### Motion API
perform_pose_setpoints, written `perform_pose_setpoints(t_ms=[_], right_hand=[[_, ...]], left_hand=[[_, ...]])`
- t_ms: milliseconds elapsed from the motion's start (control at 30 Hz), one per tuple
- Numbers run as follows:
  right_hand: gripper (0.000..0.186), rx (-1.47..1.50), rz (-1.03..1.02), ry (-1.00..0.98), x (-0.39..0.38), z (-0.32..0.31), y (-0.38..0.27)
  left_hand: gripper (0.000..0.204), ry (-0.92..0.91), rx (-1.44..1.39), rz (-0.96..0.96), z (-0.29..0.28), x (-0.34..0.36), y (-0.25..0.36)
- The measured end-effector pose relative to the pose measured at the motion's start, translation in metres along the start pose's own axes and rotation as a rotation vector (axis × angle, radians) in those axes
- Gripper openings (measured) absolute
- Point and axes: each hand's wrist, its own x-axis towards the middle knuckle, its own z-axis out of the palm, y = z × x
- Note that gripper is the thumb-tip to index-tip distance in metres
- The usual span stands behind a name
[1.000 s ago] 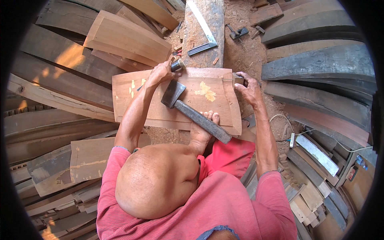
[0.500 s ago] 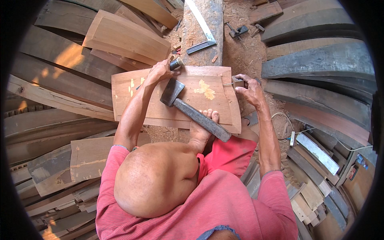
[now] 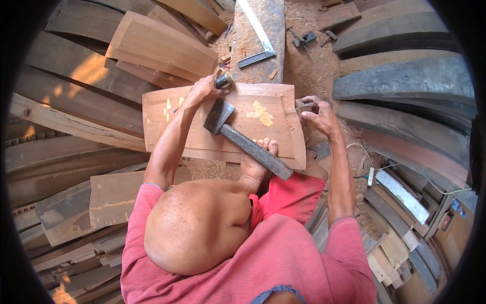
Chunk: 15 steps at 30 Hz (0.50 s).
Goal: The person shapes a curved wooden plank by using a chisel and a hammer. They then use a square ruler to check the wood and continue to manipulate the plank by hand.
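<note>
A curved-edge wooden panel [image 3: 192,139] lies in front of me, with my bare foot [image 3: 267,147] resting on its near edge. My left hand [image 3: 203,91] is closed round a chisel [image 3: 223,80] at the panel's far edge; its ringed handle end sticks out, and a bit of blade shows left of my wrist. At the right edge, my right hand [image 3: 320,116] grips the wooden block of a marking gauge [image 3: 305,107], whose thin rod reaches over the panel. A hammer [image 3: 248,147] with a broad metal head lies across the panel, its handle slanting toward my knee.
Beyond the panel, a try square [image 3: 257,58] rests on a plank [image 3: 245,71]. A small hand plane [image 3: 304,39] sits among wood shavings. Curved boards are stacked at left [image 3: 81,109] and right [image 3: 405,76]. A white cable [image 3: 435,188] runs along the right side.
My right hand has turned the marking gauge slightly at the panel's right edge and shifted a little to the right. My left hand, the hammer and the panel stay in place.
</note>
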Motion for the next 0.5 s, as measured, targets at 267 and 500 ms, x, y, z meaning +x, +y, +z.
perform_pose_setpoints(t_ms=[267,500], right_hand=[[0.040,-0.222,-0.076,0.155,-0.007,0.014,-0.002],[0.042,-0.319,-0.247,0.271,-0.009,0.026,0.013]], left_hand=[[0.075,0.007,-0.010,0.007,0.001,0.000,-0.001],[0.075,0.004,-0.007,0.002,0.001,0.001,-0.001]])
